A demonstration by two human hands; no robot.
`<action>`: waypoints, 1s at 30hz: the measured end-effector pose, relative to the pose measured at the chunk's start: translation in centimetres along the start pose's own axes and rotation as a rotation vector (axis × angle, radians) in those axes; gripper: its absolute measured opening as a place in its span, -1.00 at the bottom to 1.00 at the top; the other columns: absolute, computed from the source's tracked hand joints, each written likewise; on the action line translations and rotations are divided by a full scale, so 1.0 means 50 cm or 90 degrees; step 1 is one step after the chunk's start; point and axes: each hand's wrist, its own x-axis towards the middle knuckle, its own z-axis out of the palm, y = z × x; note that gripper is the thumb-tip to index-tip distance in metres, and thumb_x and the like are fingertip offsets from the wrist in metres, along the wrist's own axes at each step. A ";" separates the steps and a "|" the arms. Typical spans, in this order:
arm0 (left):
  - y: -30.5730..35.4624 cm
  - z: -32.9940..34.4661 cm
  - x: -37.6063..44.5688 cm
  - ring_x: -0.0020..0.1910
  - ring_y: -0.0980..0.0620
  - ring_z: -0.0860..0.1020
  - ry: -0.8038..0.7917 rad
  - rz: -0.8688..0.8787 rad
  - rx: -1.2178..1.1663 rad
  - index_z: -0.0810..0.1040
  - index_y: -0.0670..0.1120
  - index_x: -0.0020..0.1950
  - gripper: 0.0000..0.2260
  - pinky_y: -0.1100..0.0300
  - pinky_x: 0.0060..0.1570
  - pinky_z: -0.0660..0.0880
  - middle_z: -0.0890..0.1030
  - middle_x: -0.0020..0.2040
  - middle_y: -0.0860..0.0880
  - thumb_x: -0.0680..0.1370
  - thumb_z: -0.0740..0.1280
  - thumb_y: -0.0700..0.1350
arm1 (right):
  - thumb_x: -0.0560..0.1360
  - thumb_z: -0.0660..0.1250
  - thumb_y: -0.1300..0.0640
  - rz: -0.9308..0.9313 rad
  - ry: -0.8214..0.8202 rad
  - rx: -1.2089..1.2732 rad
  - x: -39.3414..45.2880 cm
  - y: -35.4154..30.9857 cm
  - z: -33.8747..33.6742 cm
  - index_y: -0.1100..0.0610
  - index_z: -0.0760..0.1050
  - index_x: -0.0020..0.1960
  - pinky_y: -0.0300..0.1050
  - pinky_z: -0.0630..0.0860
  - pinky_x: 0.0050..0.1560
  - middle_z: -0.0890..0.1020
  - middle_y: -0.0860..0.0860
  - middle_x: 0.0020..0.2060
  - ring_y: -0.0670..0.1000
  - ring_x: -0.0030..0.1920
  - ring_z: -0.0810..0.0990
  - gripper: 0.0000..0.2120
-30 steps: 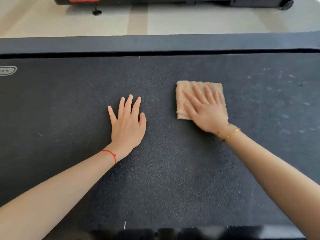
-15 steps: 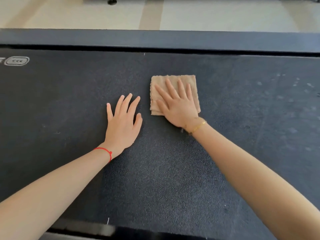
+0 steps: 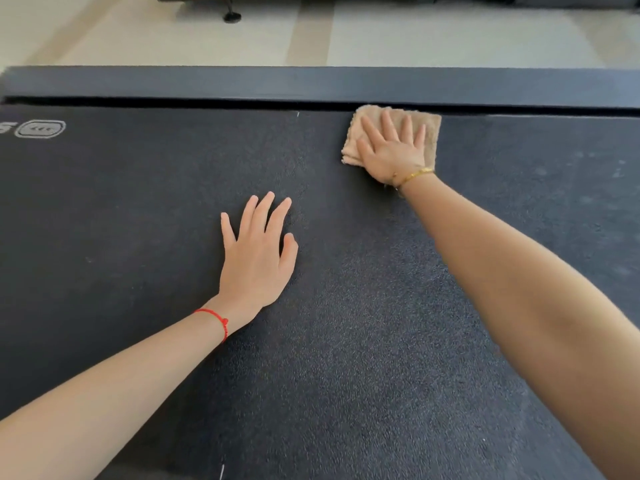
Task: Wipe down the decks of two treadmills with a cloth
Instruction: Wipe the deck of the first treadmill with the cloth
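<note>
A dark, textured treadmill deck (image 3: 138,209) fills most of the view. A folded tan cloth (image 3: 431,133) lies at the deck's far edge, right against the side rail (image 3: 242,83). My right hand (image 3: 393,150) presses flat on the cloth with straight, spread fingers. My left hand (image 3: 258,258) rests flat on the bare deck, nearer to me and left of the cloth, fingers straight. A red string circles the left wrist and a gold bracelet the right.
Pale dusty marks dot the deck at the right (image 3: 585,174). A white logo (image 3: 40,129) is printed at the deck's left. Beyond the rail lies light tiled floor (image 3: 415,32), with the base and foot (image 3: 232,17) of another machine at the top.
My right hand has pushed the cloth away from me and to the right, up to the far rail. My left hand has stayed flat on the deck.
</note>
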 end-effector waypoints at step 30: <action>-0.006 0.003 -0.003 0.60 -0.04 0.04 0.023 0.010 -0.035 0.18 0.02 0.59 -0.53 -0.31 0.51 -0.08 0.16 0.60 -0.03 0.66 0.07 0.01 | 0.63 -0.18 -0.27 -0.142 0.020 -0.018 -0.356 0.012 0.059 -0.28 -0.11 0.58 0.12 -0.31 0.54 -0.11 -0.13 0.61 0.12 0.60 -0.19 -0.47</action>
